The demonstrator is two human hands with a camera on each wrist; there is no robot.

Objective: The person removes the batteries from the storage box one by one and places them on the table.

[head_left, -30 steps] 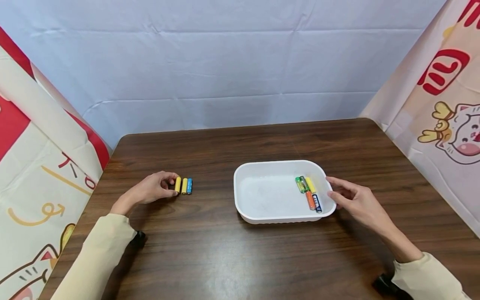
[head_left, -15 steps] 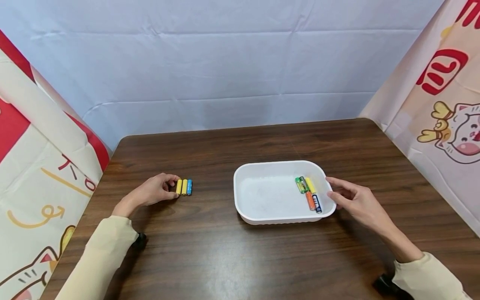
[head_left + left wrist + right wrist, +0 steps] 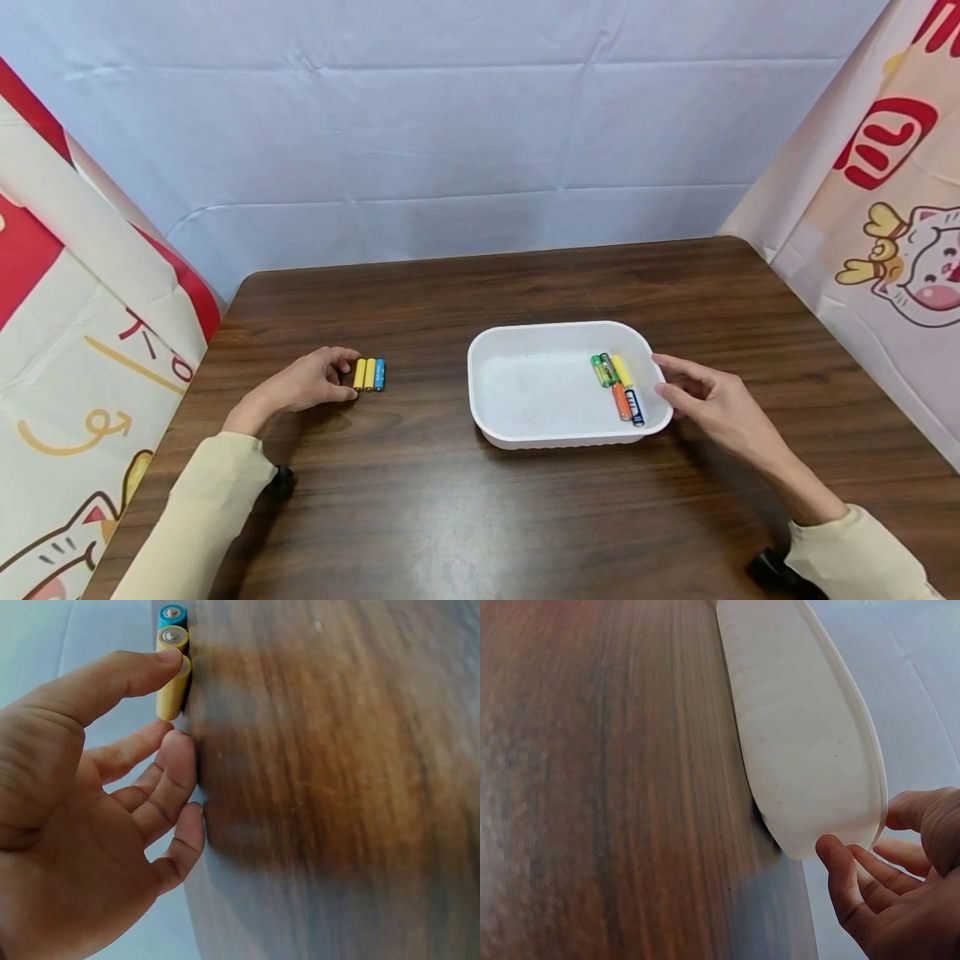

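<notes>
At the left of the table, my left hand (image 3: 311, 379) has thumb and index fingertips at the two ends of the leftmost yellow battery (image 3: 359, 375). Side by side with it lie a second yellow battery (image 3: 370, 375) and a blue battery (image 3: 379, 375). In the left wrist view, the thumb (image 3: 142, 671) partly covers the yellow battery (image 3: 172, 697). My right hand (image 3: 708, 400) holds the right end of the white plastic tray (image 3: 517, 437). In the right wrist view, its fingers rest against the outer wall and rim of the tray (image 3: 802, 727).
Several batteries lie at the right end of the tray, among them a green one (image 3: 602, 371), an orange one (image 3: 621, 402) and a dark blue one (image 3: 636, 408). The brown wooden table (image 3: 420, 500) meets a pale cloth (image 3: 450, 125) behind; printed cloths hang at both sides.
My left hand has brought the leftmost yellow battery to the right, closing its gap to the other yellow one. My right hand and the tray have stayed in place.
</notes>
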